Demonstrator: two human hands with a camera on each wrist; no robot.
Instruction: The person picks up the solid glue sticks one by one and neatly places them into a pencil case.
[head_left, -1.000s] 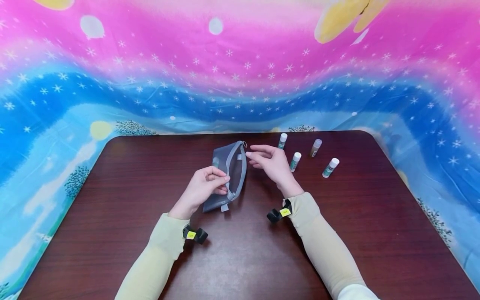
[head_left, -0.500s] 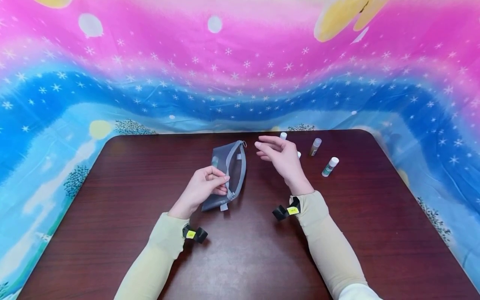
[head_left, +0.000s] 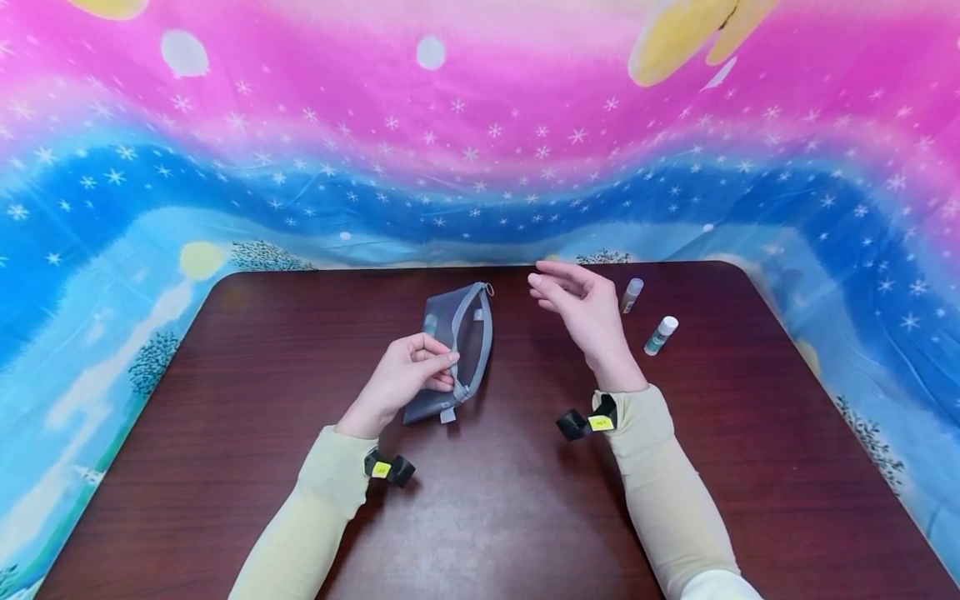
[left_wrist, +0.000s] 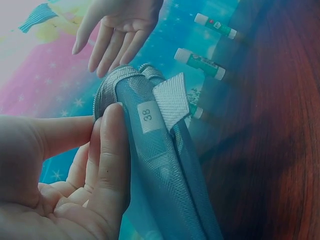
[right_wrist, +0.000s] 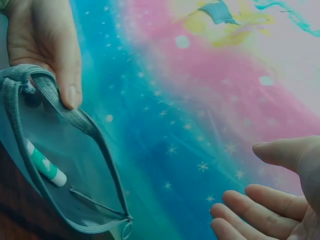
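Note:
My left hand [head_left: 401, 375] pinches the zip edge of a grey mesh zip pouch [head_left: 452, 302], whose mouth gapes toward the right. Inside the pouch, the right wrist view shows a glue stick [right_wrist: 46, 164] with a green label and white cap. My right hand [head_left: 588, 321] hovers to the right of the pouch, fingers loosely extended and holding nothing. Beyond its wrist, a white-capped glue stick [head_left: 661, 336] and a clear-capped one [head_left: 632, 295] stand on the table. More glue sticks are hidden behind the right hand in the head view.
The dark wooden table [head_left: 480, 500] has rounded far corners. Behind and around it hangs a pink and blue printed cloth [head_left: 480, 167]. Each wrist carries a black strap camera [head_left: 390, 469] with a yellow label.
My right hand has drawn away from the pouch mouth to the right, now covering two glue sticks seen earlier. My left hand and the pouch have stayed put.

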